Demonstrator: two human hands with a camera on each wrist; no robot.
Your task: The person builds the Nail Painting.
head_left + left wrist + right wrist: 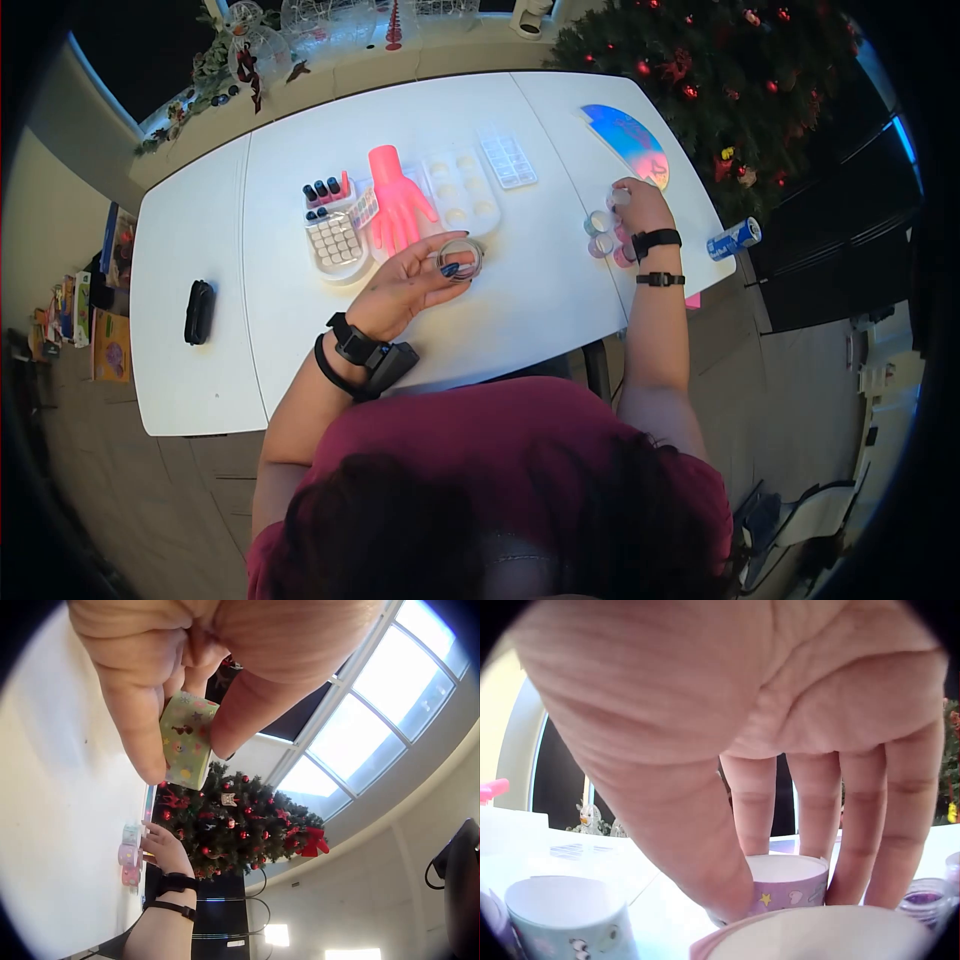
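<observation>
The pink hand-shaped model point(398, 208) lies on the white bench point(540, 310), its fingers towards the person. Nearer the person than the model, the left hand point(400, 285) pinches a small round tub with a pale green printed wall point(186, 742) between thumb and fingers; the head view shows it as a ring, while the printed figures on its wall appear only in the left wrist view.

Well to the right of the model, the right hand point(645, 207) has its grip closed around a small round lilac tub printed with a star and a heart point(791, 892). The head view gives little beyond a pale top under the fingers; the right wrist view shows the print, the white inside, a light blue printed tub point(574, 922) near the thumb, and a clear jar with purple contents point(924, 904) beyond the fingers.

Only the head view takes in the dark-capped bottles point(321, 189) just left of the model and the white palette with round wells point(468, 195) just right of it.
</observation>
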